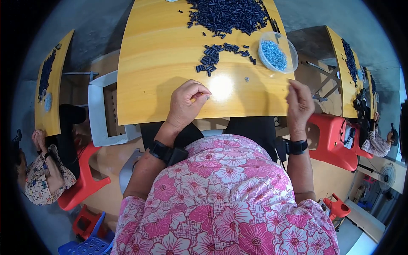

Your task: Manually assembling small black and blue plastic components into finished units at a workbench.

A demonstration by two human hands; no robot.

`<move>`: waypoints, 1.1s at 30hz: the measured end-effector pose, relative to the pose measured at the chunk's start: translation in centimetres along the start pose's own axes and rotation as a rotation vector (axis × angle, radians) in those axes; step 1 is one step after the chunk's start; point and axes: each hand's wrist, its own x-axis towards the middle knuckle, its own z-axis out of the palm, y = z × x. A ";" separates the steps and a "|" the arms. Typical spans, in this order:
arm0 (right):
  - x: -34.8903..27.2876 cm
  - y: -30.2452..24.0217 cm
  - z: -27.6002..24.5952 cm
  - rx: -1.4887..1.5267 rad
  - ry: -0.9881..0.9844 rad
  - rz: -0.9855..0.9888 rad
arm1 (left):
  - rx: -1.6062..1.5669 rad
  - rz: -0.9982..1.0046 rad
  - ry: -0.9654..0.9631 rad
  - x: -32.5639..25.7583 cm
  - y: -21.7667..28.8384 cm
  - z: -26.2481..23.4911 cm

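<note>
A: Where are the hands?

B: Both sit at the near edge of the yellow desk [161,51]. The left hand [185,103] has its fingers [199,90] curled in, thumb and forefinger tips nearly meeting. Something tiny may be pinched there, but I cannot tell. The right hand [300,103] is raised at the desk's right edge, fingers loosely bent together; whether it holds anything is also not visible.

A: And the parts?

B: A big heap of small dark pieces [227,15] lies at the far side of the desk. A smaller cluster of dark pieces [212,57] sits nearer, ahead of the left hand and well apart from it. One lone small grey bit [246,79] lies between the two hands, a little further out. A clear round bowl [278,52] of pale blue-grey small parts [274,54] stands beyond the right hand.

A: How would they handle?

B: My guess is they are light, stiff and hard, not fragile, but easy to scatter or drop. A fingertip pinch across the short body of one piece looks best, lifting it clear of its neighbours
</note>
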 end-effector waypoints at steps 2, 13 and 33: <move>0.6 -3.9 2.7 0.272 -0.184 0.124 | -0.046 -0.002 0.005 0.0 0.0 0.0; 2.5 -7.2 13.1 0.070 -0.462 -0.152 | -0.098 -0.012 -0.003 0.1 -0.2 -0.1; 0.6 -6.9 12.0 -0.013 -0.578 -0.334 | -0.029 -0.047 0.084 0.3 -0.3 0.4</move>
